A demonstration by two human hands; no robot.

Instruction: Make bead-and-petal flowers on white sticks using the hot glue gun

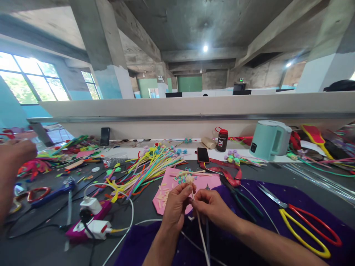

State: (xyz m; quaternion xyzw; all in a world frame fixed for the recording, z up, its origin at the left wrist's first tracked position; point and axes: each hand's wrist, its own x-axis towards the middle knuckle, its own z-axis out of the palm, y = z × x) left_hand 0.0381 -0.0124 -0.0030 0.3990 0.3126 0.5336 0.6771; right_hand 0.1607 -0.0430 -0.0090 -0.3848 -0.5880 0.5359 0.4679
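Over a pink sheet [173, 176], my left hand [177, 201] pinches just below a small cream flower-like head [189, 179]. A long pale stem [201, 232], like a pipe cleaner, runs down from it towards me. The fingers of my right hand [212, 207] are closed on this stem, close beside my left fingertips. A thin greyish stick also passes by my right hand, and I cannot make out what it is. Short cream pieces [163, 197] and small teal and pink bits [184, 176] lie on the sheet.
Scissors [288, 207] and dark-handled pliers [242, 199] lie right on purple cloth [266, 188]. Left are a power strip [80, 231] with cables, a glue gun [59, 190] and colourful stems [155, 162]. A phone [203, 155], bottle [222, 140] and kettle [269, 140] stand behind. Another person's hand [18, 153] is far left.
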